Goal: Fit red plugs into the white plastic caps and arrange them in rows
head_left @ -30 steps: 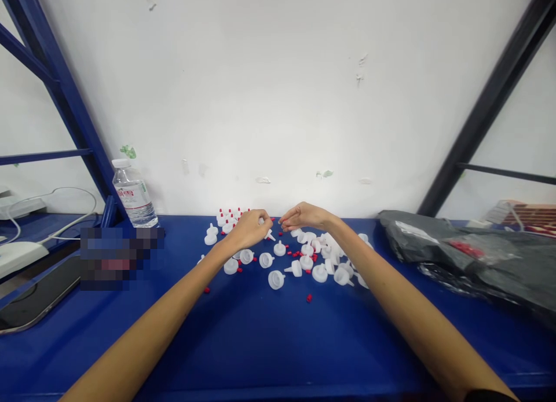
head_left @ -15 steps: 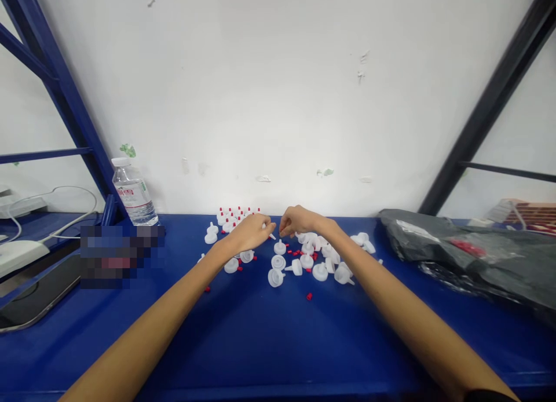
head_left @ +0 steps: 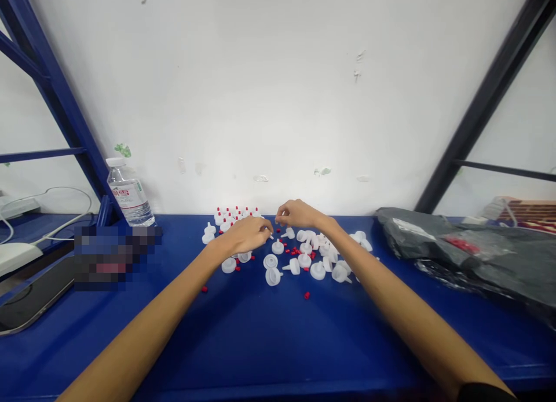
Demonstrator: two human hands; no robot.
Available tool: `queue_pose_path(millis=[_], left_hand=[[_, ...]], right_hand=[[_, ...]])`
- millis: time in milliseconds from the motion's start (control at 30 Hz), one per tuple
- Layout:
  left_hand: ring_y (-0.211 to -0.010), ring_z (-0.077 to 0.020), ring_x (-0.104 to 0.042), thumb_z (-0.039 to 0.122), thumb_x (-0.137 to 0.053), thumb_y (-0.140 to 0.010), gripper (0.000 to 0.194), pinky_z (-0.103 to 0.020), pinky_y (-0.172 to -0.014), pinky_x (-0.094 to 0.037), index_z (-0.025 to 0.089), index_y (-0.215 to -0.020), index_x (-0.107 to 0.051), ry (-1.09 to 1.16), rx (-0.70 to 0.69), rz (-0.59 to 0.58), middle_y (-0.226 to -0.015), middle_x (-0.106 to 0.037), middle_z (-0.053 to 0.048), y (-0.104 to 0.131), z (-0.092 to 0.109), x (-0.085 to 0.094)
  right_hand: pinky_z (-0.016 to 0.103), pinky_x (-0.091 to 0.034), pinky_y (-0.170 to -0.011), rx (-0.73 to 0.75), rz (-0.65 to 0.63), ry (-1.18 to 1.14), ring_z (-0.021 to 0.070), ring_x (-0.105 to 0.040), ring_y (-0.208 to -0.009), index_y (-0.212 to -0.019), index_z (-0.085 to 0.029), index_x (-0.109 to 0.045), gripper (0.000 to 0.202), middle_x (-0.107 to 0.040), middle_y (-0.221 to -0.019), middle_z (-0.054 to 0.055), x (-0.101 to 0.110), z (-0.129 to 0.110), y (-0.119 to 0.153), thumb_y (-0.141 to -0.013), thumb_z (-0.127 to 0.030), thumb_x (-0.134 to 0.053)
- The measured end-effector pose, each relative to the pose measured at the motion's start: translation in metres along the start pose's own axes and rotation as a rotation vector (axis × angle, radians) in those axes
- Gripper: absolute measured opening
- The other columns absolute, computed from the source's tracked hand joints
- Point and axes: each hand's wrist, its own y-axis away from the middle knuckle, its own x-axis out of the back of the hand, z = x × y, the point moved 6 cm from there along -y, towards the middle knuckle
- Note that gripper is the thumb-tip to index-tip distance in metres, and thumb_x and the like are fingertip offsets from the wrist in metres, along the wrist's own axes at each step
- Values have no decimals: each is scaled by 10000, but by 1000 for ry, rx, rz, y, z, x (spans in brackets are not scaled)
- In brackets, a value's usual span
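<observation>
My left hand (head_left: 249, 234) is closed around a white nozzle cap, whose pale tip (head_left: 271, 236) pokes out past the fingertips. Just to its right, my right hand (head_left: 297, 214) hovers with thumb and fingers pinched; whatever they hold is too small to make out. Behind my left hand stands a group of white nozzle caps with red tips (head_left: 237, 215). Below and right of my right hand lie loose white nozzle caps (head_left: 318, 270), some upright and some tipped over. Small red tip caps (head_left: 295, 251) are scattered among them.
A water bottle (head_left: 130, 196) stands at the left against the wall. Nearer on that side are a phone (head_left: 37, 295), a white power strip (head_left: 19, 257) with cables and a blurred patch. A grey plastic bag (head_left: 460, 251) lies at the right on the blue table (head_left: 260, 344).
My right hand has lifted slightly, uncovering a white nozzle cap and a red tip cap beneath it. My left hand still grips its nozzle cap. The whole view has shifted slightly.
</observation>
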Motion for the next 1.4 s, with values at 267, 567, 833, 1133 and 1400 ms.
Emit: queue_pose_path(millis=[267, 567, 833, 1133, 1400], left_hand=[[-923, -249, -647, 328, -387, -885, 386, -309, -800, -464, 226, -956, -753, -78, 149, 285, -978, -755, -45, 1, -51, 49], [-1196, -283, -559, 384, -364, -923, 449, -367, -1014, -403, 212, -1188, -683, -197, 299, 286, -1259, -671, -93, 11, -124, 48], [-1214, -292, -541, 445, -249, -991, 507, -407, -998, -394, 238, -1278, -613, -192, 308, 215, -1310, -608, -121, 8, -134, 28], [-1181, -331, -534, 561, -335, -961, 553, -436, -1010, -388, 196, -1282, -600, -249, 235, 169, -1293, -561, -159, 9, -120, 13], [-1098, -322, -553, 478, -315, -990, 485, -430, -936, -444, 153, -1207, -603, -372, 185, 143, -1151, -517, -178, 8, -104, 8]], right_hand=[[275, -442, -790, 1, 149, 95, 217, -657, -940, -1026, -225, -724, 237, -738, -1044, 55, -3, -3, -3, -938, -334, -533], [406, -434, -966, 49, 51, 154, 331, -581, -1184, -1444, -268, -452, 695, -520, -1388, 169, -24, -27, -40, -896, -695, -461], [354, -489, -844, 42, -63, 223, 306, -663, -1030, -1244, -192, -643, 621, -620, -1253, 190, -54, -42, -72, -909, -677, -447], [322, -464, -837, 154, -114, 289, 279, -659, -1019, -1184, -162, -636, 440, -659, -1179, 181, -75, -50, -51, -964, -505, -469], [261, -448, -740, 177, -215, 284, 225, -682, -906, -1051, -160, -694, 304, -748, -1002, 114, -69, -58, -47, -978, -370, -488]])
